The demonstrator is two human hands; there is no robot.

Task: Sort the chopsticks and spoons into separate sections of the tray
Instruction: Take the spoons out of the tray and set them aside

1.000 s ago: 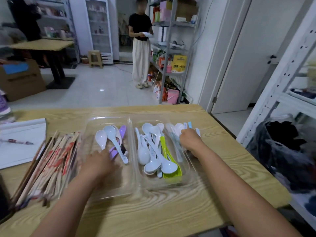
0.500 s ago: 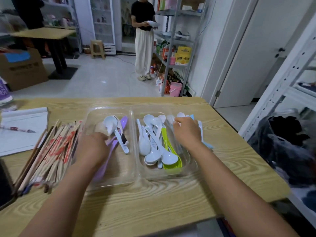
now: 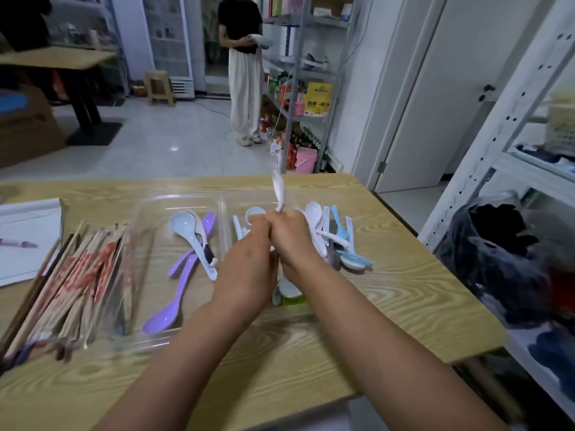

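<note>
Spoons (image 3: 199, 244) lie in both sections of the clear tray (image 3: 186, 202), and more rest on the surface (image 3: 389, 290) just beside its right edge. Over the right section the left hand (image 3: 249, 259) and the right hand (image 3: 291, 236) are pressed together, fingers curled; the right one pinches a white spoon (image 3: 278, 189) that stands upright. What the left hand holds, I cannot tell. The chopsticks (image 3: 71, 281) wait outside the tray, at the left. A risk, I think: the thin upright handle may slip and knock the loose spoons off the surface edge.
</note>
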